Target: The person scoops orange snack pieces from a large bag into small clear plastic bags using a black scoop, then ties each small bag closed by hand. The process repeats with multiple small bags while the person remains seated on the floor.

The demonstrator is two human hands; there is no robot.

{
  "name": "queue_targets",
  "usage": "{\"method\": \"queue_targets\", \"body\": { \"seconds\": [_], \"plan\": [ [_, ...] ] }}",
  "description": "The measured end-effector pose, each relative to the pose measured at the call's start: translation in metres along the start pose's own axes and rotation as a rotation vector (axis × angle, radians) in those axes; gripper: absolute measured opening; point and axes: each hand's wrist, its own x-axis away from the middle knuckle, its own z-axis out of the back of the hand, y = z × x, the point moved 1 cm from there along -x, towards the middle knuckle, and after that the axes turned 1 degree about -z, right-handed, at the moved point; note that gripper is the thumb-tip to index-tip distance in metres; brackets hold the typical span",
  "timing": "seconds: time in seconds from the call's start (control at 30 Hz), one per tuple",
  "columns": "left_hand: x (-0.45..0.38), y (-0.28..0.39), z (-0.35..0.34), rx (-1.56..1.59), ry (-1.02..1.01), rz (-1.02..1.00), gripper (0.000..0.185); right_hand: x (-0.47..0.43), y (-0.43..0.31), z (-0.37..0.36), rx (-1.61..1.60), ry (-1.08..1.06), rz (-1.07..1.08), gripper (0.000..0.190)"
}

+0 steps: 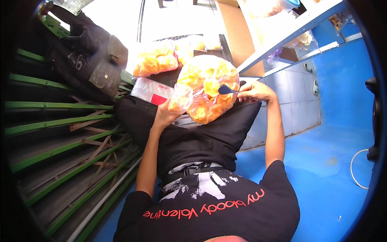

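Note:
A large clear plastic bag of orange chips (222,71) stands open before me. At its lower left, my left hand (167,115) grips a small clear bag with chips in it (180,101). On the right, my right hand (255,92) holds a dark spoon (225,89) by its handle, and a chip (211,87) shows at the spoon's tip, over the large bag. Whether the chip rests on the spoon, I cannot tell. A pack of clear plastic bags with red print (152,90) lies left of the small bag.
Filled chip bags (155,60) lie on a dark woven surface (225,50) beyond. A black bag (81,57) hangs on the green folding metal gate (57,124) at the left. A metal shelf (290,37) stands at the right, above a tiled floor (294,112).

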Motion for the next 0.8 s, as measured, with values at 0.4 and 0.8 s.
{"method": "queue_targets", "body": {
  "seconds": [0.4, 0.8],
  "plan": [
    [-0.063, 0.013, 0.015, -0.358, -0.016, -0.191, 0.041, -0.005, -0.078, 0.007, 0.259, 0.014, 0.056, 0.028],
    [-0.087, 0.034, 0.005, -0.353, -0.015, -0.222, 0.034, -0.04, -0.066, 0.0, 0.463, -0.017, 0.07, 0.028]
  ]
}}
